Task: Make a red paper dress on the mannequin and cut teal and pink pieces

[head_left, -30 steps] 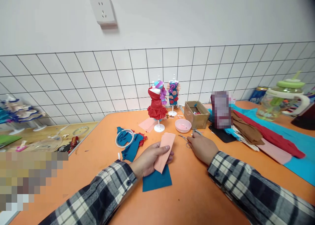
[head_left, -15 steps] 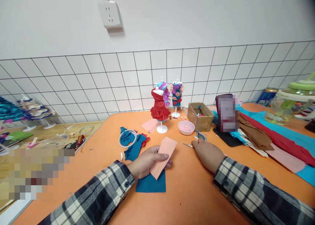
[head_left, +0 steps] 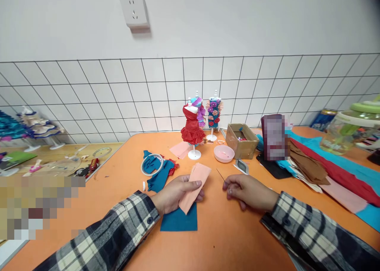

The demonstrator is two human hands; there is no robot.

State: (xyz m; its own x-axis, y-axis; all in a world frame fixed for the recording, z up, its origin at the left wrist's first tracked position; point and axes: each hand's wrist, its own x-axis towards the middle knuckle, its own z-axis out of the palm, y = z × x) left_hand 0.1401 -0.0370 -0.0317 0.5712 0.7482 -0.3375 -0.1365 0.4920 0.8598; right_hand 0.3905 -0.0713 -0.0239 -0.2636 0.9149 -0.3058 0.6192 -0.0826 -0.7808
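My left hand (head_left: 181,192) is closed on a folded strip of peach crepe paper (head_left: 192,190), the thumb lying across its front. Under that hand a dark teal paper sheet (head_left: 179,220) lies flat on the orange table (head_left: 234,239). To the right, my right hand (head_left: 245,191) is closed around a thin, pointed metal tool (head_left: 220,175). Its tip points up and left, away from the peach paper, and the handle is hidden by my fingers. A small grey oval item (head_left: 242,167) lies just beyond this hand.
Small dress forms in a red paper dress (head_left: 192,124) and a flowered teal dress (head_left: 213,114) stand behind. Nearby are a pink bowl (head_left: 224,154), a cardboard box (head_left: 242,142), a phone (head_left: 272,138), a tape ring (head_left: 152,165) over teal scraps, and coloured paper strips (head_left: 335,160) at right.
My right hand has lifted the thin metal tool off the table and drawn it nearer to me. My left hand keeps the peach paper; the view has shifted slightly.
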